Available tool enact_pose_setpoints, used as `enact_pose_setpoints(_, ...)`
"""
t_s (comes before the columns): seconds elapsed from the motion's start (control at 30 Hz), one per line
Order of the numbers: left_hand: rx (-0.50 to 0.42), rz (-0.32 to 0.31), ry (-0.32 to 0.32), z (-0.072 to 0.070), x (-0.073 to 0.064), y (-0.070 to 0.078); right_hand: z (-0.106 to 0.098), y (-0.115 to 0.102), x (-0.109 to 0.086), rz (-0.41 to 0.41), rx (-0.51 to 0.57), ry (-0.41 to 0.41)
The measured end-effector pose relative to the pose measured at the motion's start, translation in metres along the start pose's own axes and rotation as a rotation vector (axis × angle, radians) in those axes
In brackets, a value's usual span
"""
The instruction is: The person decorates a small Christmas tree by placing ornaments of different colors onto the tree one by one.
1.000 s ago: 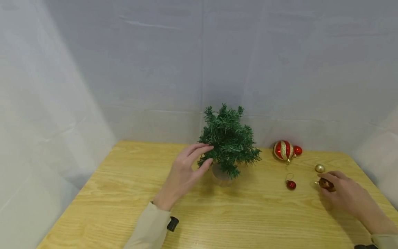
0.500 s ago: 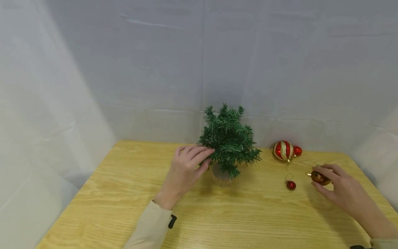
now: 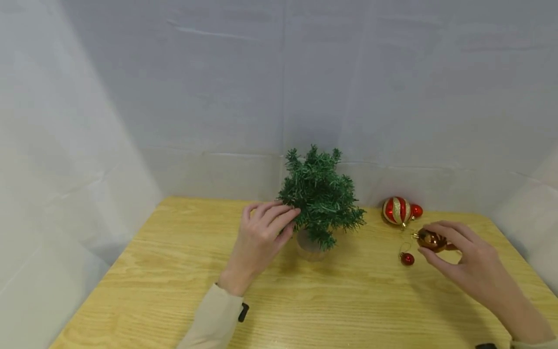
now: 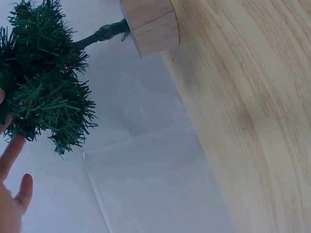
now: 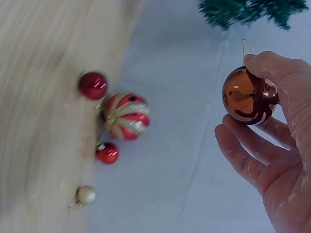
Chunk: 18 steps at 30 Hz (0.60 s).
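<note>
A small artificial Christmas tree (image 3: 320, 194) stands on a round wooden base (image 3: 310, 247) near the table's back. At its left side, my left hand (image 3: 259, 237) pinches a lower branch between thumb and fingers. The left wrist view shows fingertips (image 4: 13, 145) among the branch tips, with part of the hand cut off. My right hand (image 3: 472, 257) holds a shiny copper-brown bauble (image 3: 430, 240) above the table, between thumb and fingers. From the bauble's cap a thin hanging loop sticks out toward the tree, clear in the right wrist view beside the thumb.
Right of the tree lie a red-and-gold striped bauble (image 3: 396, 211) and a small red bauble (image 3: 416, 211) against the back edge. A dark red bauble (image 3: 407, 259) with a loop lies nearer. The right wrist view also shows a small gold bauble (image 5: 86, 195). White sheeting (image 3: 209, 97) encloses the table.
My right hand has lifted the copper bauble off the table and carried it left toward the tree. My left hand's thumb and fingers have drawn together on the branch.
</note>
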<state>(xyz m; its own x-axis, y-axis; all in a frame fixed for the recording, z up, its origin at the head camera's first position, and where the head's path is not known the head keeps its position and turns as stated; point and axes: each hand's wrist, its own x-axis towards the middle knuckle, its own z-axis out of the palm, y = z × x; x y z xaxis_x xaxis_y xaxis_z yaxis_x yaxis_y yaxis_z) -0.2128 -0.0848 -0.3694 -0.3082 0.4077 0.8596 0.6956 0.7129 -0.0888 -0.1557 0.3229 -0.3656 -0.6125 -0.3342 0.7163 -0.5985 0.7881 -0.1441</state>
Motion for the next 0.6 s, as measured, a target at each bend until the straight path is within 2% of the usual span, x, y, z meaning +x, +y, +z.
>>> enact_pose_setpoints(0.23, 0.01, -0.011, 0.003, 0.001, -0.002, 0.001, -0.003, -0.022, 0.013, -0.025, 0.099, 0.04)
enact_pose_setpoints(0.47, -0.005, -0.023, 0.0, 0.002, -0.004, 0.002, -0.003, -0.04, 0.021, -0.022, 0.099, 0.043)
enact_pose_setpoints(0.6, -0.015, -0.028, -0.003, 0.002, -0.004, 0.002, 0.0, -0.046, 0.025, -0.035, 0.115, 0.075)
